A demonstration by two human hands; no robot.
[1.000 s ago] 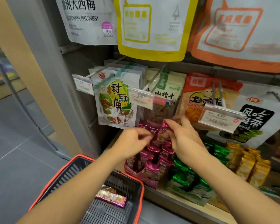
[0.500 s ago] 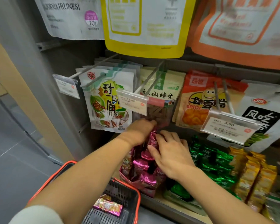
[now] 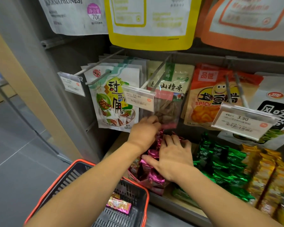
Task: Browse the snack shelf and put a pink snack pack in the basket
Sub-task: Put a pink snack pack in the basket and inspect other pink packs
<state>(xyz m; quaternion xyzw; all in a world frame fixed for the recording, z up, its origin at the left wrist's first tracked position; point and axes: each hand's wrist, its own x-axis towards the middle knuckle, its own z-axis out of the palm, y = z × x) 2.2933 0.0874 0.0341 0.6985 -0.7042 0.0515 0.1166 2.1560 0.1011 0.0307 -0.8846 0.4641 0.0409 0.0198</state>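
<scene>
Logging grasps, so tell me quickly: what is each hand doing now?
Left hand: curled into the pink packs; grip cannot be told.
Right hand: open, flat on the pink packs.

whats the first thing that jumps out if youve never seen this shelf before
Both hands meet in the middle, the left hand and the right hand buried in a box of shiny pink snack packs on the bottom shelf. Just right of it sit bright green packs, and at the lower left a red-rimmed basket already holds one pink pack.
</scene>
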